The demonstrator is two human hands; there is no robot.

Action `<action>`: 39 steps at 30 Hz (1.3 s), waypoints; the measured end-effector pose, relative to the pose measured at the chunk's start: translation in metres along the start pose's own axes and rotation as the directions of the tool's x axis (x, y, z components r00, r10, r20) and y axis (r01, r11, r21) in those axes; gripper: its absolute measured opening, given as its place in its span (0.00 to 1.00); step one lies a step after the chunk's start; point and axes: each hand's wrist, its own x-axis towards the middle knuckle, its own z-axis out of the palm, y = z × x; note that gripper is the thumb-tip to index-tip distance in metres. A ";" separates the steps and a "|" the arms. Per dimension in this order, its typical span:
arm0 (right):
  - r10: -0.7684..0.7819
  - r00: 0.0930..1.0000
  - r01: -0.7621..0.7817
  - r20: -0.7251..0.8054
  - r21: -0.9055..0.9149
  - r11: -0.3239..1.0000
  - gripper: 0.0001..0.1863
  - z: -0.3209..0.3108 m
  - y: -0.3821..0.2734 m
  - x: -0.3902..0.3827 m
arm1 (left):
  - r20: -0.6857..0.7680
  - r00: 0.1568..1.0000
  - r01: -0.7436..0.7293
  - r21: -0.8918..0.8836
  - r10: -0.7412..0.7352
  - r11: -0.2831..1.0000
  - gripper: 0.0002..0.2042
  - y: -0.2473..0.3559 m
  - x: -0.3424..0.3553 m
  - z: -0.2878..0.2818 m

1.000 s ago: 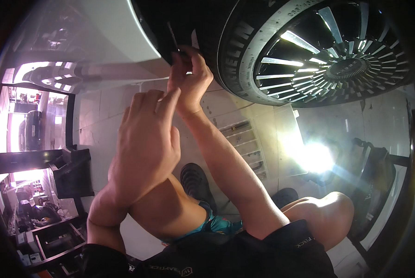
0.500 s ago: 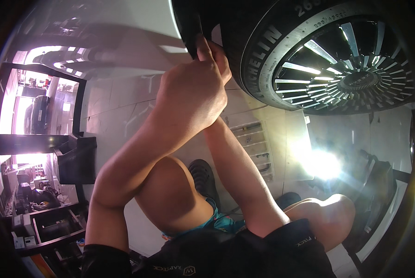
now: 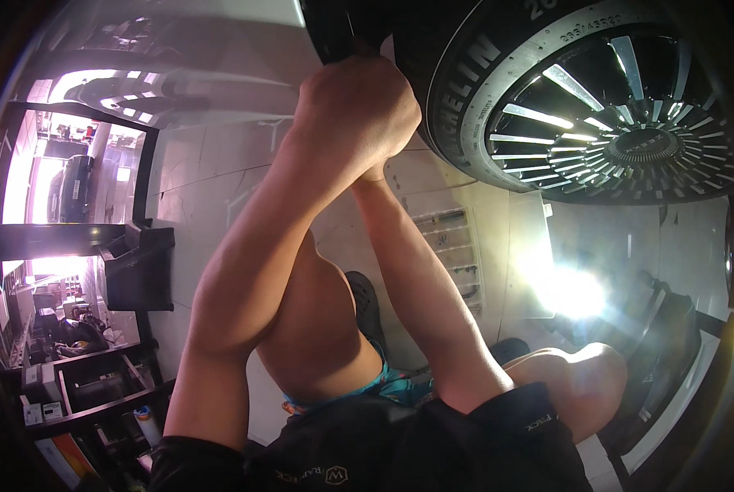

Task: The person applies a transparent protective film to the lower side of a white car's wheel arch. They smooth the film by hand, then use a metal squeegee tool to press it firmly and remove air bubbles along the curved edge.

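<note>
At the upper centre of the frame the left hand [image 3: 351, 115] is fisted against the tyre [image 3: 433, 90], the right hand hidden behind it, grip unclear; the tyre looks heavy, stiff and grippy, best held by its tread edge.

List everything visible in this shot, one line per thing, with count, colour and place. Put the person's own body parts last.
tyre: one, black, top centre-right, above the hands
alloy wheel: one, silver spokes on dark, top right, inside the tyre
car body panel: one, pale grey, top left
floor: pale tiles, behind the arms
floor grate: one, grey, centre right
bright glare: one, white, right on the floor
shelving unit: one, black, lower left, holding boxes and small items
shoe: one, black, centre, between the legs
hands: two, bare, clasped together at the tyre's edge; the right one is mostly hidden
knees: two, bare, centre and lower right
</note>
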 end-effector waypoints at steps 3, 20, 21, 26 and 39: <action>0.036 0.999 -0.036 0.007 0.050 0.998 0.05 -0.002 0.006 -0.006 | -0.090 0.996 0.022 0.087 -0.014 0.996 0.12 0.002 0.004 0.001; -0.109 0.987 0.126 0.116 -0.157 0.979 0.12 -0.020 0.008 -0.014 | -0.239 0.969 -0.153 -0.407 0.057 0.901 0.16 -0.032 -0.092 -0.002; -0.106 0.991 0.117 0.079 -0.157 0.981 0.11 -0.020 0.005 -0.014 | -0.113 0.993 -0.089 -0.567 0.029 0.819 0.19 -0.045 -0.098 0.001; -0.022 1.000 0.023 0.018 -0.076 0.997 0.10 -0.017 0.004 -0.013 | -0.037 0.999 -0.055 -0.702 0.040 0.710 0.28 -0.077 -0.101 0.021; 0.127 0.990 -0.135 -0.067 -0.147 0.980 0.08 -0.017 -0.032 -0.015 | -0.150 0.988 -0.094 -0.727 -0.023 0.680 0.21 -0.097 -0.097 0.047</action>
